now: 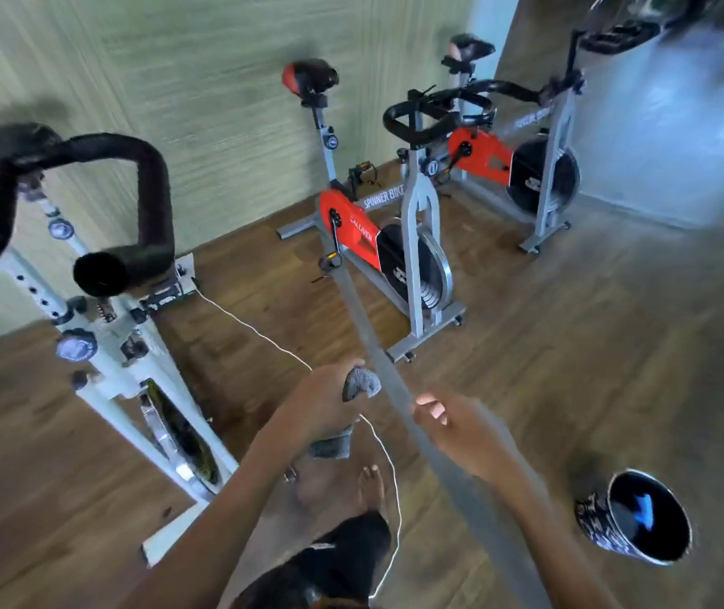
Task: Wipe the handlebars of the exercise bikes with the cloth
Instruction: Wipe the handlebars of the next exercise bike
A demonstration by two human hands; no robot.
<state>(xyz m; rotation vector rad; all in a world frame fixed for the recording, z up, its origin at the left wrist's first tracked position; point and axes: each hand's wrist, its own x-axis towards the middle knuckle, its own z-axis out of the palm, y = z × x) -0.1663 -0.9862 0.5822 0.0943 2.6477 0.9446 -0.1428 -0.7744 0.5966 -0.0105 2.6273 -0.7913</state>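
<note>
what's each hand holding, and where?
Left hand grips the grey cloth at its middle, both ends poking out. Right hand curled by grey strip; hold unclear.

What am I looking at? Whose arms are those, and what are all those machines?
There is no robot here. The camera sits on a person's head and looks down, so you see that person's own arms. The left hand grips a grey cloth for wiping. The right hand curls at a long grey strip; the blur hides whether it grips it. The machines are exercise bikes on a wooden floor: a white bike with a black handlebar close on the left, a grey and red bike in the middle, and a second one behind. A dark bucket stands at the lower right.
</note>
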